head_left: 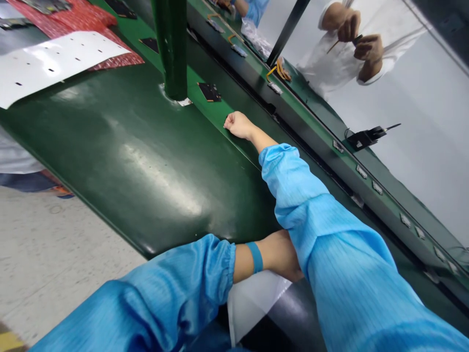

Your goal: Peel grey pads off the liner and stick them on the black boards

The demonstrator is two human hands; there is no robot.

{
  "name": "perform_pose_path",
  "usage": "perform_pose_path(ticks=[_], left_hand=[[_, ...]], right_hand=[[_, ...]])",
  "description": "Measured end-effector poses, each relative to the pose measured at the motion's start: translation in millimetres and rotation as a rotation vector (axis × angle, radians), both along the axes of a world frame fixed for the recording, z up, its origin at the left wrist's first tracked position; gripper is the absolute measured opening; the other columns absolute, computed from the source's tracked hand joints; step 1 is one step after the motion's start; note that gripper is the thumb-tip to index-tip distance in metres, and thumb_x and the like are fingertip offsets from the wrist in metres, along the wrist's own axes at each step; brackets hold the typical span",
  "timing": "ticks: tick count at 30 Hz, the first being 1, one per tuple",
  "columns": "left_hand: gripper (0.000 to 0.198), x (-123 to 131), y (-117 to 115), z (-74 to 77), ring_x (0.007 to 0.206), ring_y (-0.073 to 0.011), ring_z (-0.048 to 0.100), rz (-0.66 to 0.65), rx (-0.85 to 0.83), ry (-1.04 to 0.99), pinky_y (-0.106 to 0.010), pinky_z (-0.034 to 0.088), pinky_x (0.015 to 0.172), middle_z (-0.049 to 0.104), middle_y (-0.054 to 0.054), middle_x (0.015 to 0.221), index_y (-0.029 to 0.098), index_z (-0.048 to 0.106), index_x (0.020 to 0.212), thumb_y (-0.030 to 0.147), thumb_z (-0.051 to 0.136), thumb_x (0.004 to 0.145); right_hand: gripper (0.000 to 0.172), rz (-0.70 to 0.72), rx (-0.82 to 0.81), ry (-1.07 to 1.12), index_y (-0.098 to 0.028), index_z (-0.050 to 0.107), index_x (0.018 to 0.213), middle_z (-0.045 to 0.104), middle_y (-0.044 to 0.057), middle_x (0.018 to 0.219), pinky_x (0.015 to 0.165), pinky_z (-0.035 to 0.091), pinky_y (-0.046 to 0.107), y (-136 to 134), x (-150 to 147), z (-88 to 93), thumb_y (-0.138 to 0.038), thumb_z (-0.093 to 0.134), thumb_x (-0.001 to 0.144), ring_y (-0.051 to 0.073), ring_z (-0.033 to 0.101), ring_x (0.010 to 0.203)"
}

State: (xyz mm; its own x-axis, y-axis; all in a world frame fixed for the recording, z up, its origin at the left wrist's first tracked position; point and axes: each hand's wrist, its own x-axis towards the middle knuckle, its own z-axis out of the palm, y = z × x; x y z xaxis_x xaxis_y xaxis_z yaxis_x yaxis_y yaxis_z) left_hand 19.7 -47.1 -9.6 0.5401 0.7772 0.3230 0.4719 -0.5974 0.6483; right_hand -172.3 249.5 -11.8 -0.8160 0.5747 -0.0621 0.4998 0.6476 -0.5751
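Observation:
My right hand reaches out over the far strip of the green work table. Its fingers are curled together close to the surface, and a small dark bit shows at the fingertips, too little of it to name. Just beyond it lies a flat black piece with light edges, like a small circuit board. My left hand, with a blue band at the wrist, is near the table's front edge. The right sleeve hides its fingers, so I cannot see what it holds.
A green post rises from the table. White sheet and red bubble wrap lie at the far left. Beyond runs a conveyor line with several small metallic parts. Across it, a co-worker's hands hold a small tool.

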Motion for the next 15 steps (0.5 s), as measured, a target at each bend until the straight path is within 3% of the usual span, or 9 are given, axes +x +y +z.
perform_pose_path(ticks=[3, 10, 15], left_hand=[[0.016, 0, 0, 1.6, 0.117, -0.0346, 0.073, -0.102, 0.089, 0.070, -0.042, 0.058, 0.109, 0.083, -0.008, 0.106, 0.022, 0.076, 0.080, 0.035, 0.079, 0.090], [0.017, 3, 1, -1.5, 0.106, -0.0337, 0.075, -0.066, 0.157, 0.049, -0.043, 0.061, 0.098, 0.083, -0.009, 0.098, 0.021, 0.075, 0.083, 0.036, 0.075, 0.092], [0.025, 7, 2, -8.8, 0.092, -0.0322, 0.077, -0.094, 0.152, 0.057, -0.043, 0.061, 0.087, 0.080, -0.010, 0.086, 0.021, 0.070, 0.072, 0.033, 0.068, 0.094]], right_hand=[[0.025, 0.025, 0.011, -0.021, -0.019, 0.057, 0.070, 0.065, 0.004, 0.076, 0.104, 0.059, 0.044, 5, 4, -2.3, -0.006, 0.072, 0.085, 0.023, 0.067, 0.092], [0.027, 0.027, 0.006, -0.021, -0.018, 0.056, 0.068, 0.064, 0.005, 0.075, 0.101, 0.059, 0.043, 2, 19, 1.1, -0.002, 0.071, 0.083, 0.023, 0.068, 0.090], [0.024, 0.019, 0.049, -0.049, -0.018, 0.059, 0.070, 0.066, 0.007, 0.080, 0.103, 0.059, 0.048, 5, 27, -6.5, -0.004, 0.072, 0.085, 0.025, 0.070, 0.094]])
